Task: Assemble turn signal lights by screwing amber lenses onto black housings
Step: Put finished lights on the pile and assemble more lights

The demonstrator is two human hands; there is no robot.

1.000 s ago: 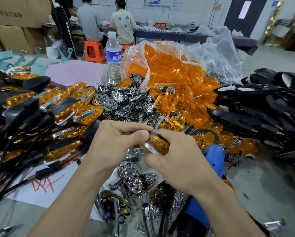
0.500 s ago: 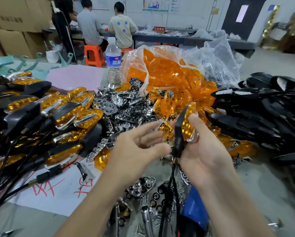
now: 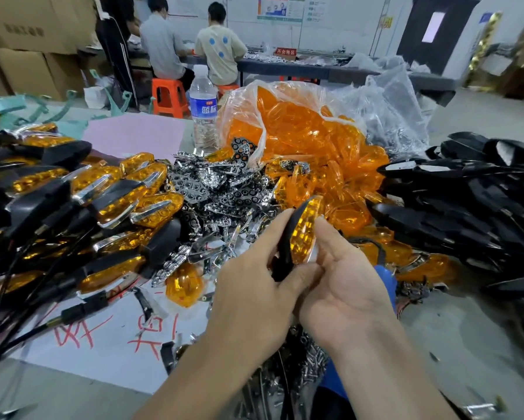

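A turn signal light [image 3: 303, 234] with an amber lens in a black housing stands nearly upright between my hands. My left hand [image 3: 254, 286] grips its black housing from the left, thumb at the base. My right hand [image 3: 342, 277] holds the lens side from the right, fingers along its edge. A clear bag of loose amber lenses [image 3: 309, 137] lies behind. Bare black housings [image 3: 467, 204] are heaped at the right. Finished lights with wires [image 3: 81, 195] are piled at the left.
Chrome reflector parts [image 3: 218, 189] and screws [image 3: 306, 368] are scattered mid-table. A blue electric screwdriver [image 3: 385, 280] lies under my right wrist. A water bottle [image 3: 203, 110] stands behind. White paper with red writing [image 3: 103, 334] lies front left. People sit at a far table.
The light was turned from lying flat to upright. My left hand, open half a second ago, has closed on the housing. Both hands moved slightly up and away.
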